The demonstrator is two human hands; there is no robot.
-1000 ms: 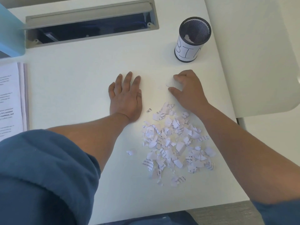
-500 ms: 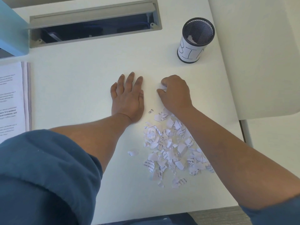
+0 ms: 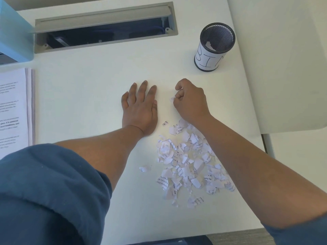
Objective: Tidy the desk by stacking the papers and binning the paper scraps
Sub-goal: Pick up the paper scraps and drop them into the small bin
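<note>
While the right hand (image 3: 190, 101) curled its fingers around a small white scrap (image 3: 172, 99), pinching it just above the desk (image 3: 92, 76), the left hand (image 3: 140, 110) lay flat beside it, fingers straight and palm pressed on the bare surface, holding nothing. Just behind the right wrist, partly under the forearm, sat the heap of paper scraps (image 3: 187, 161), torn bits of printed sheet lying loose on one another, with a couple of strays (image 3: 144, 169) just apart on its left side.

These bits looked nearly weightless and limp; they would likely flutter, cling to skin, or slip out of a loose grasp, so a fingertip pinch suited single pieces, whereas the heap would probably go faster if raked together and scooped between both cupped palms. Nothing there was fragile, though a draught or a quick sweep could scatter them.

Farther off, toward the desk's right back corner, stood the black mesh cup labelled BIN (image 3: 214, 48), upright, with some paper already showing inside. Its narrow mouth would call for dropping from directly above. At the far left edge lay the printed papers (image 3: 12, 110), apparently stacked.
</note>
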